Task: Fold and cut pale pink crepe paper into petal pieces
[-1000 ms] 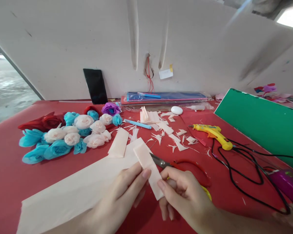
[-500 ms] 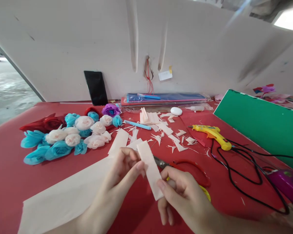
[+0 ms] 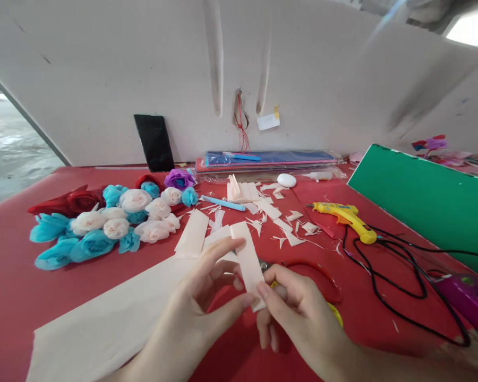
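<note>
A narrow cream strip of crepe paper [image 3: 250, 262] is held up at a slant between my hands. My right hand [image 3: 306, 313] pinches its lower right edge between thumb and fingers. My left hand [image 3: 201, 302] has thumb and index finger spread; the index tip rests against the strip's upper part and the thumb tip is by its lower end. Behind my right hand are scissors with red and yellow handles [image 3: 322, 270], partly hidden; whether the hand touches them I cannot tell. A larger cream paper sheet [image 3: 91, 318] lies under my left forearm.
Blue, white, red and purple paper flowers [image 3: 115, 228] lie at left. Paper scraps [image 3: 290, 233] and a light-blue pen [image 3: 223, 203] are beyond my hands. A yellow glue gun [image 3: 346, 217] with a black cord lies at right, near a green board [image 3: 422, 207].
My left hand has loosened its pinch on the strip and spread its thumb and index finger along it. The right hand keeps its pinch, and the strip has shifted slightly up.
</note>
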